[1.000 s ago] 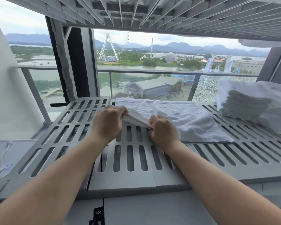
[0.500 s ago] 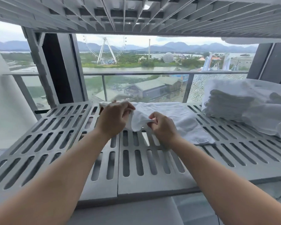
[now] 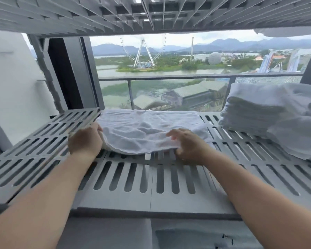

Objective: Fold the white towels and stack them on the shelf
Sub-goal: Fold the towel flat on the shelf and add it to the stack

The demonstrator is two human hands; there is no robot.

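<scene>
A white towel (image 3: 144, 128) lies spread and wrinkled across the middle of the grey slotted shelf (image 3: 151, 186). My left hand (image 3: 85, 141) grips the towel's near left edge with curled fingers. My right hand (image 3: 188, 144) pinches the near right edge, which is lifted a little off the shelf. The near edge sags between the two hands. A stack of folded white towels (image 3: 250, 115) sits on the shelf at the right, partly covered by loose white cloth (image 3: 294, 130).
Another slotted shelf (image 3: 151, 13) hangs close overhead. A dark window frame (image 3: 74, 74) and a glass railing (image 3: 169, 79) stand behind the shelf. A white wall (image 3: 11, 87) is at the left. The shelf's left part holds nothing.
My hands have moved apart along the towel's near edge, and the towel is now spread wider. The camera has moved closer to the shelf.
</scene>
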